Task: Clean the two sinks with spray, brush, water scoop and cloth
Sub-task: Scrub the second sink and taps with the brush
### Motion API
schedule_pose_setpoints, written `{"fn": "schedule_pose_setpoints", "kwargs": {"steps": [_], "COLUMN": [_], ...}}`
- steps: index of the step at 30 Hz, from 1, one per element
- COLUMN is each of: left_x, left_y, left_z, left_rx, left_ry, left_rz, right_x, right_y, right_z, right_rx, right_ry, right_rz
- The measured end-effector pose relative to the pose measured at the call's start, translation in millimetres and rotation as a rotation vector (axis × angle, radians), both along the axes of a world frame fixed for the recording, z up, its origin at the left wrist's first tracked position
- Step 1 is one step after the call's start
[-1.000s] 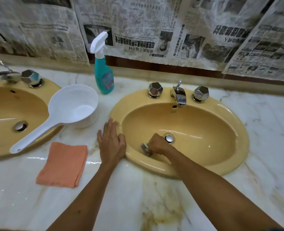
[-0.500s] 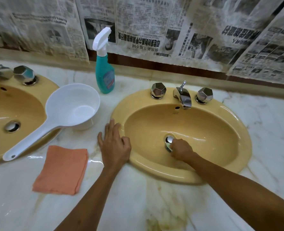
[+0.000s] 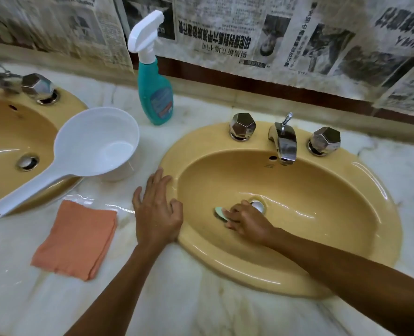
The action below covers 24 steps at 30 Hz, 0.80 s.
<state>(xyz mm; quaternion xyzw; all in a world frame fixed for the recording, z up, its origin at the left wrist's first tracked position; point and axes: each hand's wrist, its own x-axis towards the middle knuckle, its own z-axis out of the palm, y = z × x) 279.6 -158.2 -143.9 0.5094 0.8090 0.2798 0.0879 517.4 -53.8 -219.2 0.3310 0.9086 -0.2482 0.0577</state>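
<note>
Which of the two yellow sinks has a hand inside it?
The right sink, the one seen whole. The right hand is down in its bowl holding a small brush beside the drain. The left sink has no hand in it.

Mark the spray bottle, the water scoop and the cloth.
spray bottle (image 3: 155,93): head view, on the teal body.
water scoop (image 3: 96,139): head view, inside the white bowl.
cloth (image 3: 77,238): head view, middle of the folded orange fabric.

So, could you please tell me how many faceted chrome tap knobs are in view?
3: two on the right sink, one knob left and one knob right of its spout, and one knob on the left sink; another may lie out of frame.
</note>
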Motion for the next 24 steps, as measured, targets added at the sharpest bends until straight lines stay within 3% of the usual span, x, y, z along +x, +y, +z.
{"fn": "schedule_pose_setpoints", "kwargs": {"steps": [4,9,14,17,19,20,22,24], "left_x": [1,1,1,1,1,1,2,2], "left_y": [0,0,-1,-1,0,0,0,-1], "left_z": [0,3,3,4,4,4,5,5], "left_rx": [0.006,0.021,0.015,0.013,0.012,0.011,0.008,0.006], "left_ry": [-0.004,-0.029,-0.053,-0.053,-0.057,-0.059,-0.066,-0.073], "left_rz": [0.0,-0.005,0.005,0.004,0.004,0.006,0.011,0.013], "right_x": [-1,-13,-17,-30,-26,-27,-24,-25], "right_y": [36,-7,29,-17,-17,-2,31,38], "right_z": [-3,-11,-11,-8,-9,-9,-15,-19], "right_rx": [0.126,0.028,0.129,-0.051,-0.031,0.022,0.107,0.079], "right_ry": [-0.086,0.214,0.172,0.372,0.427,0.409,0.3,0.37], "right_rz": [-0.291,0.038,-0.309,-0.049,0.114,0.097,-0.143,-0.401]}}
